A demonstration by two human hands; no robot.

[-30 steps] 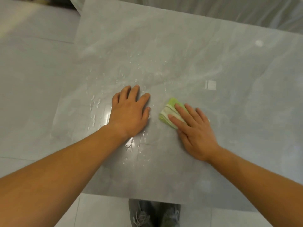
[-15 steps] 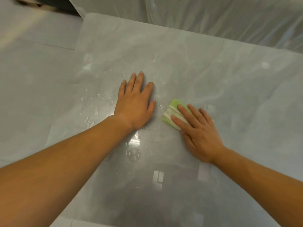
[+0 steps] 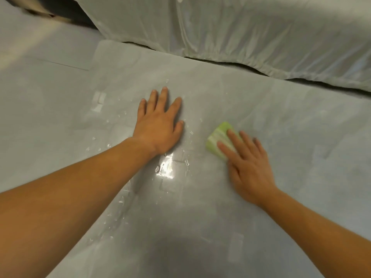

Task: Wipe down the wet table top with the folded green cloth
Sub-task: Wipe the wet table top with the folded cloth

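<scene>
The folded green cloth (image 3: 218, 140) lies flat on the grey table top (image 3: 281, 137), just right of the left hand (image 3: 158, 127) and apart from it, with a strip of wet table between them. The right hand (image 3: 249, 167) is not gripping it: the fingers (image 3: 233, 140) lie spread and flat on its near-right part, pinning it to the surface, while the left hand rests palm down, open and holding nothing. The cloth looks light, soft and limp, so it would likely bunch or unfold if dragged by a corner; pressing flat over its middle seems the better hold, and it should slide easily on this slick, wet surface. Water drops (image 3: 112, 215) and a glossy puddle (image 3: 165, 167) lie near and left of the left hand. Compared with half a second ago, the gap between cloth and left hand has widened, and more plastic sheeting (image 3: 241, 33) shows beyond the table.
</scene>
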